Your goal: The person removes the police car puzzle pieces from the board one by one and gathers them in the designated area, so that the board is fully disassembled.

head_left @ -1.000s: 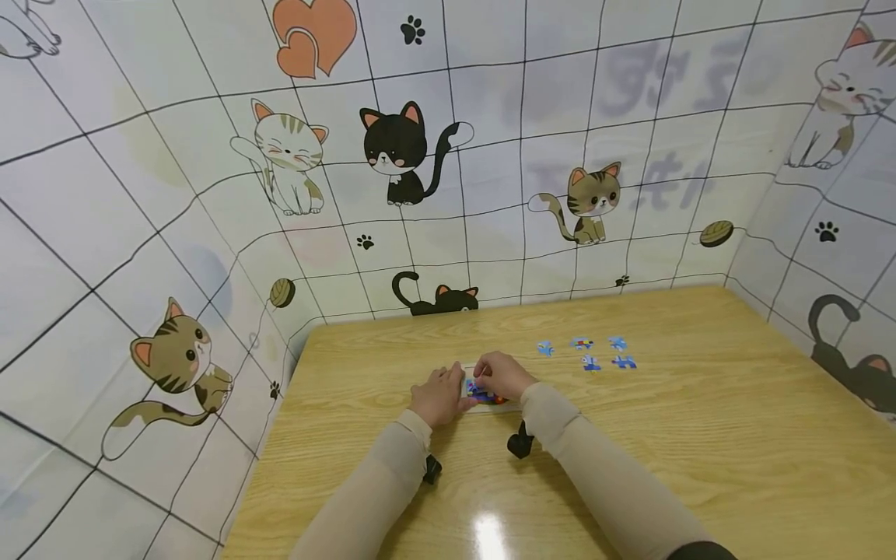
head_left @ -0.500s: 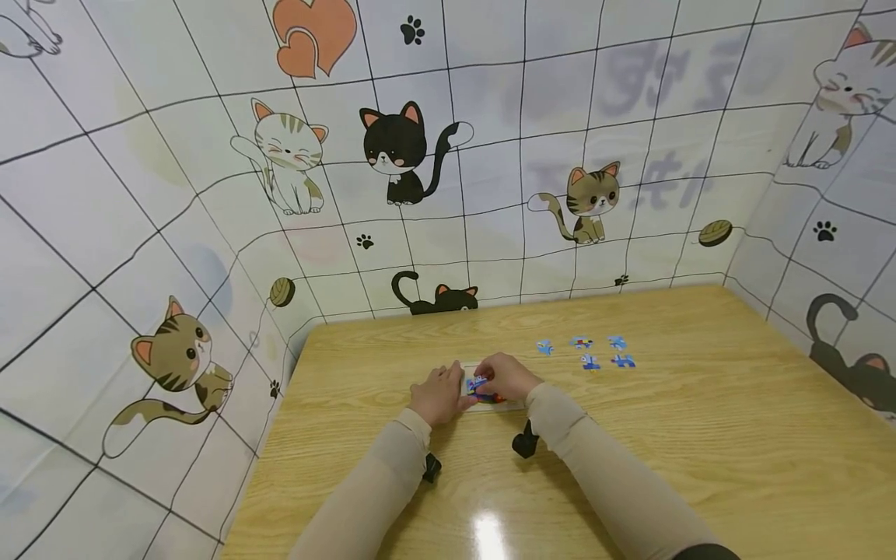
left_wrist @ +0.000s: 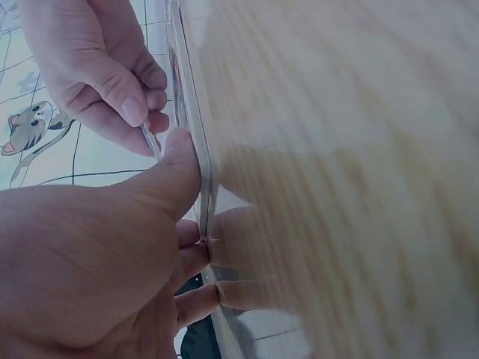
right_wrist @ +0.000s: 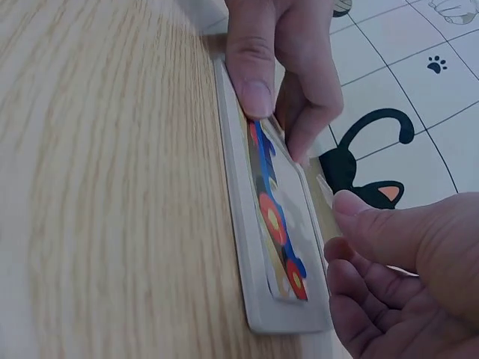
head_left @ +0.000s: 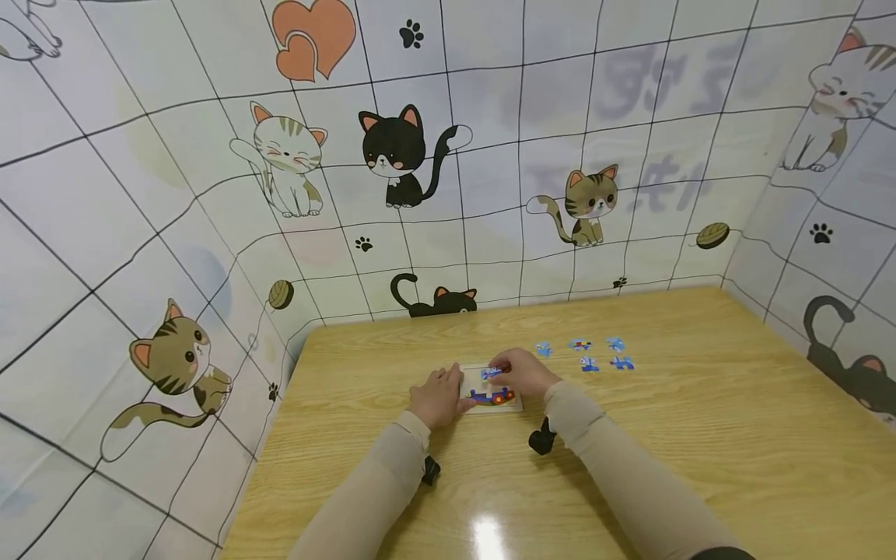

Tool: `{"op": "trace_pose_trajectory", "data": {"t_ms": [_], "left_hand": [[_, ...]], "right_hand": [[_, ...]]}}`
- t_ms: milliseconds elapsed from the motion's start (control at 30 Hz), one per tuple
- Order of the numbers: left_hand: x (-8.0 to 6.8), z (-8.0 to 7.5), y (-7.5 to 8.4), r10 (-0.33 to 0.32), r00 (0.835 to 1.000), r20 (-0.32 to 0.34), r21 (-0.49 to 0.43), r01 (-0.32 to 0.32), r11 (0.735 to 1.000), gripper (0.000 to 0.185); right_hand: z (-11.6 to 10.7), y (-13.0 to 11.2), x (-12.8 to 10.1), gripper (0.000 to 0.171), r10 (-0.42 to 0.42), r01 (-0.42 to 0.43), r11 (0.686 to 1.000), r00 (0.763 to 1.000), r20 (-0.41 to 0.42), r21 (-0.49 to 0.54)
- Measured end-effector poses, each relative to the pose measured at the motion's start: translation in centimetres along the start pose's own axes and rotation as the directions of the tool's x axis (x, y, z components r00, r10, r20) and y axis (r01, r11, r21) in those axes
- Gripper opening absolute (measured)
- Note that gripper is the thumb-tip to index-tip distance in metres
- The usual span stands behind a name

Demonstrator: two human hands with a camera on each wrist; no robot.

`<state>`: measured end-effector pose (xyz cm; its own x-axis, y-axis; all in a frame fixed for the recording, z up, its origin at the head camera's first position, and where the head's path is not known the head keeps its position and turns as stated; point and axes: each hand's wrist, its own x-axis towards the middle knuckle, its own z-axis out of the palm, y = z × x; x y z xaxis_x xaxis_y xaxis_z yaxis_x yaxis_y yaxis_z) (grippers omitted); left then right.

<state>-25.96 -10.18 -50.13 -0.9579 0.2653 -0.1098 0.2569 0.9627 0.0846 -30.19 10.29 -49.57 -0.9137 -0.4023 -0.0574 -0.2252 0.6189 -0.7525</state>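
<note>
A small pale puzzle tray (head_left: pixel 514 405) lies on the wooden table (head_left: pixel 686 435), with a blue, red and orange picture strip (right_wrist: pixel 271 217) filled in along its near side. My left hand (head_left: pixel 451 389) holds the tray's left edge, its thumb (right_wrist: pixel 253 71) on the rim. Over the tray's far part, my right hand (head_left: pixel 498 372) pinches a small blue puzzle piece (head_left: pixel 490 373) between thumb and fingers. In the left wrist view the piece (left_wrist: pixel 150 139) shows edge-on at the right hand's fingertips (left_wrist: pixel 133 111), just above the tray's rim (left_wrist: pixel 203 196).
Several loose blue puzzle pieces (head_left: pixel 586 354) lie on the table to the right of the tray. Walls papered with cartoon cats (head_left: pixel 399 155) close the table in at the back and on both sides. A bright reflection (head_left: pixel 488 537) lies near the front edge.
My right hand has shifted right and toward the far side of the tray with the piece, uncovering the coloured strip. The left hand has stayed on the tray's edge.
</note>
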Motion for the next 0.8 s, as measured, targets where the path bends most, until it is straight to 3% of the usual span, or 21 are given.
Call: {"op": "trace_pose_trajectory", "data": {"t_ms": [267,800], "left_hand": [[-0.3,-0.5,0.3,0.003,1.0,0.019,-0.038,-0.002,0.999,0.081],[0.4,0.6,-0.3,0.0,1.0,0.031,-0.031,0.001,1.0,0.081]], "right_hand": [[-1.1,0.9,-0.6,0.03,-0.001,0.001,1.0,1.0,-0.023,-0.021],[-3.5,3.2,-1.6,0.034,-0.023,0.02,0.999,0.998,-0.056,-0.046]]}}
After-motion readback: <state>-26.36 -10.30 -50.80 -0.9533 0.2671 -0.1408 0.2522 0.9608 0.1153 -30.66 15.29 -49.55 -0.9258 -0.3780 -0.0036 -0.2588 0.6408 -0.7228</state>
